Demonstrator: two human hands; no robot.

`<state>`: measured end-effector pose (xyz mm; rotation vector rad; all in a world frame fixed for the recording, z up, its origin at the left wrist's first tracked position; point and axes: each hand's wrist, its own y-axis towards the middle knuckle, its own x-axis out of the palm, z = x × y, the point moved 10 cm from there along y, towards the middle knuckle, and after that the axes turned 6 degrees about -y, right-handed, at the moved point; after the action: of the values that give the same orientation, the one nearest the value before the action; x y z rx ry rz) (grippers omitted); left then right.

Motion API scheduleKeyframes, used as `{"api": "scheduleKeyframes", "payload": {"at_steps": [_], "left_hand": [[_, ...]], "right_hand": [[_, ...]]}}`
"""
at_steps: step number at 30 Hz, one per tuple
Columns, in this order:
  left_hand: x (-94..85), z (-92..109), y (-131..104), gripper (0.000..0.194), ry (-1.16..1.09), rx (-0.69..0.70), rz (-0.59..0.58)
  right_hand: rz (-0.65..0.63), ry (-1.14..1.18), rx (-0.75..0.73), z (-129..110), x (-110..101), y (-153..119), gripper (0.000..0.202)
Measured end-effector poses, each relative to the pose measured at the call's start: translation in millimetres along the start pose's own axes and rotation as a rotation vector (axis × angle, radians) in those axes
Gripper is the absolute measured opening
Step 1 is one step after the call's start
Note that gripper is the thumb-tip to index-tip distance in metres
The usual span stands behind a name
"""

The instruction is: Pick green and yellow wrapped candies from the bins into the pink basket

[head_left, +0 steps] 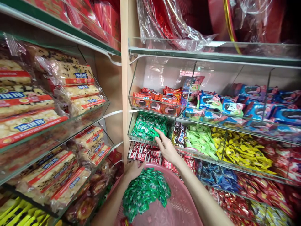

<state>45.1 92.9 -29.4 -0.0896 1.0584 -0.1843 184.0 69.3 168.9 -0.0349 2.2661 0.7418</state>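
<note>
A pink plastic basket [181, 201] sits low in front of me, with a heap of green-wrapped candies [145, 191] in its left part. At the basket's far left rim, my left hand [134, 171] is closed on the edge, its fingertips partly hidden. My right hand [166, 147] reaches over the basket to the front of a clear shelf bin [141, 138]. Its index finger and thumb are stretched out and apart, with nothing visible in them. More green-wrapped candies [149, 124] fill that bin, just beyond my fingertips.
Right of the bin lie Snickers bars [181, 135], light green packets [202, 138] and yellow packets [246, 150]. Red-wrapped sweets [143, 152] are on the shelf below. A wooden post [125, 81] separates these shelves from packaged pastries [77, 73] at left. Clear glass edges front the shelves.
</note>
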Motion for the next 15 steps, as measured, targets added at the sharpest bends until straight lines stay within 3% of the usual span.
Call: {"api": "scheduleKeyframes", "payload": {"at_steps": [5,10,15], "left_hand": [[-2.9,4,-8,0.069,-0.005,0.002,0.021],[-0.9,0,-11,0.070,-0.009,0.001,0.035],[-3.0,-1,-8,0.068,0.015,0.021,0.063]], "right_hand": [[-0.026,0.006,0.081,1,-5,-60,0.043],[-0.210,-0.037,0.196,46,27,-120,0.030],[-0.253,-0.058,0.184,71,40,-139,0.026]]}}
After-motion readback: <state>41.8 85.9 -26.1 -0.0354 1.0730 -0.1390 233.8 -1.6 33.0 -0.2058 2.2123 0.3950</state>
